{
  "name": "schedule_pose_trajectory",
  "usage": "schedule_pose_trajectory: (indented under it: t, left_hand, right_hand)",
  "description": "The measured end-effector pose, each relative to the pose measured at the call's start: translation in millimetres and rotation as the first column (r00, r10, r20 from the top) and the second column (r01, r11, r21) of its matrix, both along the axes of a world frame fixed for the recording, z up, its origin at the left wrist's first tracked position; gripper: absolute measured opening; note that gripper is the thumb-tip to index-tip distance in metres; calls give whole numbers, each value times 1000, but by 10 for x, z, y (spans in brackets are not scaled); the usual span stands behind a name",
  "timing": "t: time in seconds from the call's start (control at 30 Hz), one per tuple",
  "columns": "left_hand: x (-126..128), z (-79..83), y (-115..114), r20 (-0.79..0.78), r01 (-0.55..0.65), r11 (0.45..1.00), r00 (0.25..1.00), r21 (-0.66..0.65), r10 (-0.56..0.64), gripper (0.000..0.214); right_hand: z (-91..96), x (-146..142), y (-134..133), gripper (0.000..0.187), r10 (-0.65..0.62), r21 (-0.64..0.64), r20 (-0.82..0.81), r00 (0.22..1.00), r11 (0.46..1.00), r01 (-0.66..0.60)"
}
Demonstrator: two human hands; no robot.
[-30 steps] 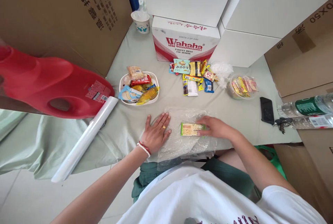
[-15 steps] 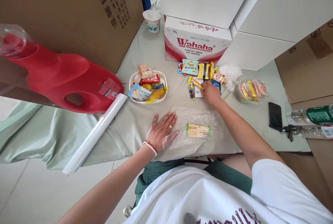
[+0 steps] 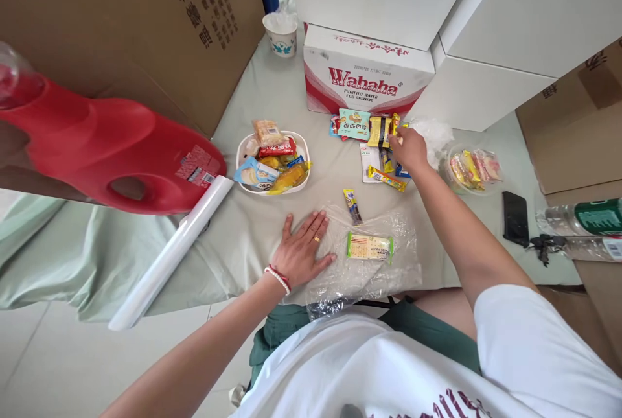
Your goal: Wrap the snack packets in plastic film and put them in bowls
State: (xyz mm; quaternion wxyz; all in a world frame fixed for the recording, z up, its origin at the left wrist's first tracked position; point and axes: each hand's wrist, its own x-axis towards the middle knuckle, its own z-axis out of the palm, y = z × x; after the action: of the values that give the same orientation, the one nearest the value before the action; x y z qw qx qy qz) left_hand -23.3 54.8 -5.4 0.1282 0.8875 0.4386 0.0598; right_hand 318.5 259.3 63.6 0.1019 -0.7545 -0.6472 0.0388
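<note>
My left hand (image 3: pixel 302 252) lies flat with fingers spread on the left edge of a clear plastic sheet (image 3: pixel 389 269). A green-and-yellow biscuit packet (image 3: pixel 369 247) rests on the sheet, and a small dark snack stick (image 3: pixel 352 205) lies at its upper edge. My right hand (image 3: pixel 409 148) reaches into the loose pile of snack packets (image 3: pixel 369 129) in front of the Wahaha box (image 3: pixel 367 78). Its fingers are curled on a small packet I cannot make out. A yellow bar (image 3: pixel 386 178) lies just below that hand.
A white bowl of snacks (image 3: pixel 272 160) sits left of the pile, a clear tub of snacks (image 3: pixel 470 167) on the right. Red jug (image 3: pixel 111 155) and white roll (image 3: pixel 170 256) lie at left. Phone (image 3: pixel 515 218), keys and bottles (image 3: pixel 583 217) at right. Paper cup (image 3: pixel 280 34) behind.
My right hand left the biscuit packet on the sheet and moved up into the snack pile. A dark snack stick now lies by the sheet's top edge. The left hand stayed put.
</note>
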Motion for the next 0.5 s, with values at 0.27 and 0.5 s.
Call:
schedule_pose_trajectory:
  t: [0.27,0.5]
  left_hand:
    - [-4,-1,2,1,4,1000,1000,20,-4,84]
    - [-14,1,10,10,9,1000,1000,21,-10,88]
  right_hand:
    - [-293,-650,15,56,259,-188,19,966,950,-251]
    - [-229,-477,237,56,-160,-53,-9,987,986,160]
